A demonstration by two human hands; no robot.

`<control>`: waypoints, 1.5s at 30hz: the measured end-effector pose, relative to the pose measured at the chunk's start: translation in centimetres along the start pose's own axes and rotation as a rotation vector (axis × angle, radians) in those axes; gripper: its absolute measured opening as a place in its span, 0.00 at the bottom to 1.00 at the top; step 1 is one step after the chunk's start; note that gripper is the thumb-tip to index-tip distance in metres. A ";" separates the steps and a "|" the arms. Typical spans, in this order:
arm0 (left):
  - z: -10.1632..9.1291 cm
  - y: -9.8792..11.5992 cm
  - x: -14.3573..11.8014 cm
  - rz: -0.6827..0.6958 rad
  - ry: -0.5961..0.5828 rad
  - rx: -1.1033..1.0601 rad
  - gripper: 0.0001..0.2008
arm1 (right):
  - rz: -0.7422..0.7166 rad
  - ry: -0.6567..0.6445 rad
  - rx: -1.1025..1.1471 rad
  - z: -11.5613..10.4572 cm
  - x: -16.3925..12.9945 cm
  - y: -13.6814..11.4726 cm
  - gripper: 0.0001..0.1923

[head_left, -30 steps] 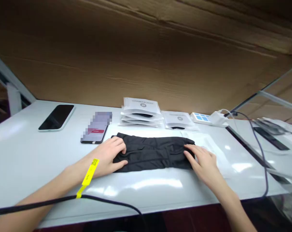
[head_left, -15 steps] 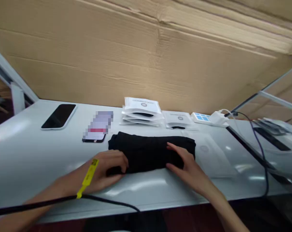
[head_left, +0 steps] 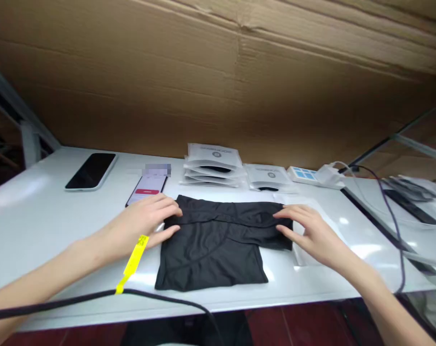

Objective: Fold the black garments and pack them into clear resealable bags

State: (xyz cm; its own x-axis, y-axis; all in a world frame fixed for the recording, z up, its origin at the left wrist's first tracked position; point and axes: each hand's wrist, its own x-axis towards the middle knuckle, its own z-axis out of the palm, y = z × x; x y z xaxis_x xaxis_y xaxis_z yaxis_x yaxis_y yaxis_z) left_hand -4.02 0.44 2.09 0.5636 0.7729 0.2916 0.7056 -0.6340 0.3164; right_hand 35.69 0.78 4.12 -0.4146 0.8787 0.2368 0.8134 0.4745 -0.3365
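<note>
A black stretchy garment (head_left: 210,250) lies partly folded on the white table. Its upper part forms a wide band, and a lower flap spreads toward me with wrinkles and a curved seam. At its upper left edge rests my left hand (head_left: 156,218), thumb and fingers apart, fingertips on the cloth. My right hand (head_left: 307,230) touches the upper right end in the same way, its thumb apart from the fingers. Under that end and my right hand lies a translucent plastic bag (head_left: 326,218), partly covered.
Behind the garment stand a stack of white packets (head_left: 214,156) and a single packet (head_left: 270,178). Two phones, one dark-screened (head_left: 91,170) and one lit (head_left: 149,185), lie to the left. A power strip (head_left: 306,175) sits at right. A black cable (head_left: 167,298) crosses in front.
The garment was a narrow folded bundle; now a flap lies opened toward me. My right hand has moved right to its end, and my left hand slightly up and left.
</note>
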 end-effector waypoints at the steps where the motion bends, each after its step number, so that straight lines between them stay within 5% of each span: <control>1: 0.2 -0.8 0.6 0.024 -0.043 0.071 0.08 | -0.014 -0.012 -0.038 0.2 0.8 0.8 0.11; 5: 0.8 -2.8 2.1 0.055 -0.195 0.177 0.07 | -0.063 -0.158 -0.128 1.1 2.2 2.0 0.07; 9: 0.8 -2.8 2.1 0.053 -0.217 0.173 0.12 | -0.078 -0.202 -0.117 1.2 2.3 1.5 0.06; 15: 0.5 -2.5 2.2 -0.065 -0.235 0.062 0.12 | -0.012 -0.113 -0.058 0.6 3.1 1.9 0.07; 22: 0.0 -2.5 3.4 -0.049 -0.253 -0.022 0.10 | 0.035 -0.025 0.039 0.0 3.7 1.7 0.08; 33: -1.2 -4.7 8.2 -0.279 -0.045 -0.050 0.10 | 0.153 0.193 0.131 1.7 7.4 3.7 0.14; 39: -1.6 -3.7 6.4 -0.209 -0.010 -0.029 0.11 | 0.139 0.184 0.146 0.7 5.5 2.9 0.12; 45: -2.1 -1.3 1.9 0.007 -0.234 0.014 0.12 | -0.002 0.007 0.006 0.1 0.7 1.9 0.09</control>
State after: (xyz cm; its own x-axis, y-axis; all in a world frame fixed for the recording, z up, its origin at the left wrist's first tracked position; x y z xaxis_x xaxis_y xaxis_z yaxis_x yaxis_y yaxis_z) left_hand -4.73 2.65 4.12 0.6514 0.7549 0.0763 0.7063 -0.6401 0.3023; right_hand 36.93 2.28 3.53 -0.4131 0.8774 0.2439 0.8103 0.4764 -0.3412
